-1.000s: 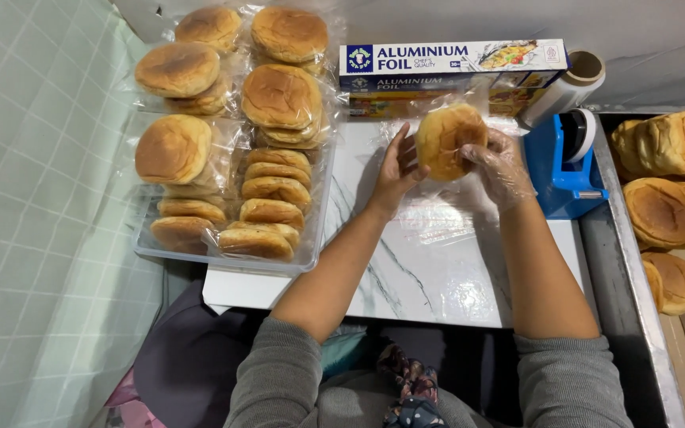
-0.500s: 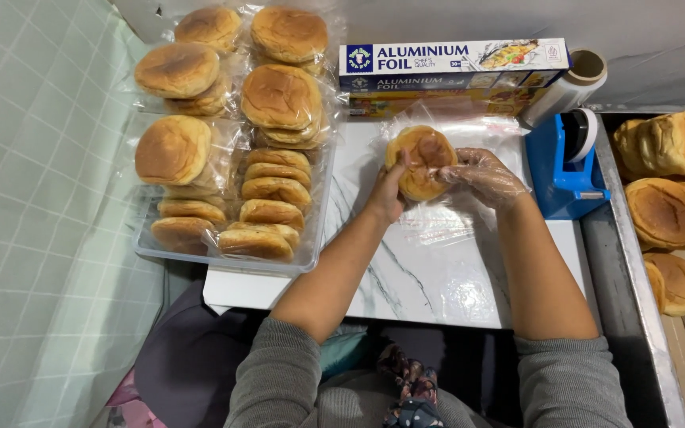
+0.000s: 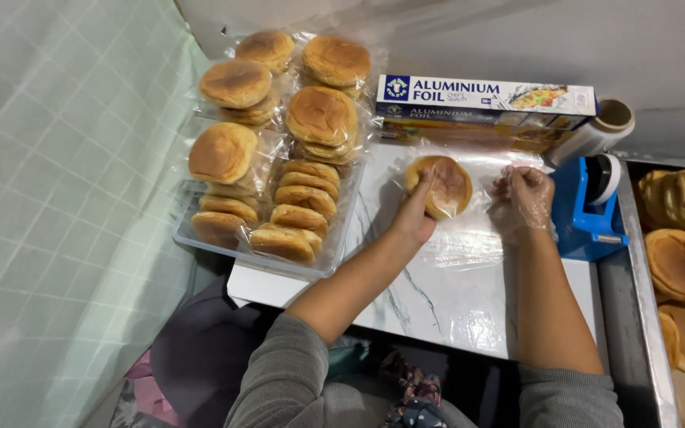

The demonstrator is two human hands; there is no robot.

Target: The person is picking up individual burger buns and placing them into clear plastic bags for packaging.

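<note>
Dozens of wrapped buns (image 3: 279,150) already fill the clear tray (image 3: 200,238) at the left of the white marble-patterned board (image 3: 469,293), stacked flat at the back and stood on edge at the front. That looks like the finished share, while a pile of unwrapped buns (image 3: 679,254) waits in the metal tray (image 3: 636,317) at the far right, so I judge the wrapping well along but not over. At the back lies a long blue foil box (image 3: 485,99) with a roll of clear film (image 3: 596,135) beside it, and a blue tape dispenser (image 3: 588,210) stands at the board's right edge.

The bun in hand (image 3: 441,186) lies flat on a sheet of clear film (image 3: 469,238) near the back of the board. The left hand (image 3: 415,214) rests its fingers on the bun's left edge, lightly curled, pressing rather than gripping. The right hand (image 3: 525,194), in a thin clear glove, sits just right of the bun with fingers bent on the film, though I cannot tell whether it pinches any.

A second ago both hands held the bun up off the board, tilted on edge — now it is down, and the right hand has let go of it.
</note>
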